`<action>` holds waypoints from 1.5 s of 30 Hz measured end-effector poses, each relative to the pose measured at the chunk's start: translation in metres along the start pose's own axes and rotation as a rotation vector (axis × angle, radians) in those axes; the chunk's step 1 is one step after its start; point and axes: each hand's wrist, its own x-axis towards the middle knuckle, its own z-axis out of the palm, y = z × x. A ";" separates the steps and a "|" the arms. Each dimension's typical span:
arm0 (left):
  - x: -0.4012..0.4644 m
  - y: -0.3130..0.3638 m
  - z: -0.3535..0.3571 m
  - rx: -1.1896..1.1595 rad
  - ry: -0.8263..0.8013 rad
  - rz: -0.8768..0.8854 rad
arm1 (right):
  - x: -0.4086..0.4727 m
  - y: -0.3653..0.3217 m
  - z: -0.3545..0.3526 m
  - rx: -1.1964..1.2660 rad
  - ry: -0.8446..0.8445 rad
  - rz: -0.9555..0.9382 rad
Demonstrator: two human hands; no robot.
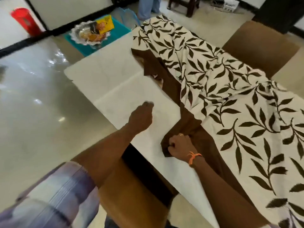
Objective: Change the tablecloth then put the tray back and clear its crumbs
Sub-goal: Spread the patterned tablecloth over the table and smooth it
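Note:
A cream tablecloth with dark leaf print and a brown border (230, 99) lies bunched over the right half of the white table (118, 83). My right hand (180, 144) is shut on the brown border near the table's front edge. My left hand (141, 117) hovers or rests on the bare white tabletop with its fingers curled, holding nothing that I can see. The silver tray (89, 32) with snack packets sits on a teal stool on the floor beyond the table's far left corner.
A brown chair (131, 198) stands under me at the table's near side, another brown chair (261, 45) at the far right. A red bin (24, 20) is at the back left. A person's legs (148, 7) stand beyond the table. The floor is glossy.

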 end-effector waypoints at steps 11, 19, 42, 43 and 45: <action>0.222 -0.066 0.000 0.266 -0.165 0.576 | 0.037 -0.030 0.013 0.005 0.377 0.682; 0.181 -0.239 -0.084 0.478 -0.166 0.567 | 0.078 -0.111 0.001 0.084 0.608 0.701; 0.189 -0.428 -0.217 0.349 -0.199 -0.012 | 0.270 -0.359 0.050 -0.221 0.139 0.137; 0.181 -0.419 -0.206 0.275 -0.173 0.077 | 0.274 -0.367 0.049 -0.185 0.146 0.140; 0.160 -0.399 -0.179 0.254 -0.261 0.304 | 0.278 -0.374 0.040 -0.017 0.205 0.148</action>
